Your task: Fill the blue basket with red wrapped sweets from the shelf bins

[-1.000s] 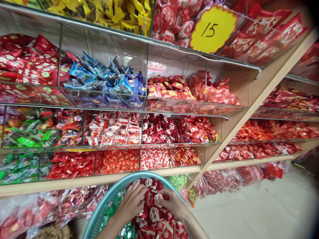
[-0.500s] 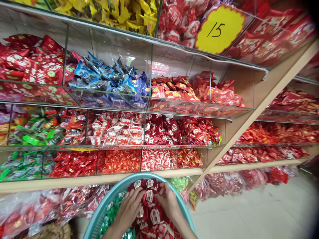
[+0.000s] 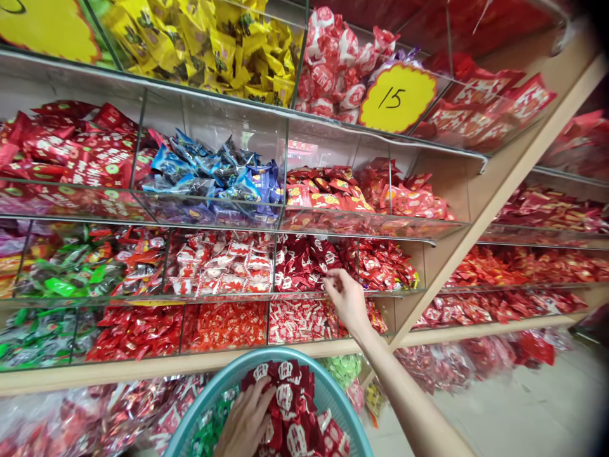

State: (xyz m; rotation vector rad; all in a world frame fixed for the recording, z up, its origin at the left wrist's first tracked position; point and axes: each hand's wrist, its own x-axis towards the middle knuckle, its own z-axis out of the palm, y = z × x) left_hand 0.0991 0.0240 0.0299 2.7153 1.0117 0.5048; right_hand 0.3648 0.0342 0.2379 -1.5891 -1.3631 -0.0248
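A teal plastic basket (image 3: 223, 374) holds dark red candy packets (image 3: 297, 438) with white print, green-wrapped candies (image 3: 208, 428) on its left side and red-and-white ones at the right. My left hand (image 3: 247, 416) lies over the dark red packets, fingers stretched out across them. Reaching up to the shelf, my right hand (image 3: 349, 301) is at the front of a bin of dark red packets (image 3: 304, 260) that look like those in the basket. Its fingers are loosely bent, thumb a little apart, and no packet shows between them.
Clear-fronted bins hold blue packets (image 3: 190, 165), yellow packets (image 3: 214, 51) and red-and-white candies (image 3: 228, 263). A yellow price tag (image 3: 398, 97) reads 15. A slanting wooden panel (image 3: 499, 197) divides the shelves at the right. Bagged goods (image 3: 118, 412) lie under the bottom ledge.
My right hand has left the basket and moved up to the shelf bin. My left hand stays on the packets. The view has tilted slightly upward.
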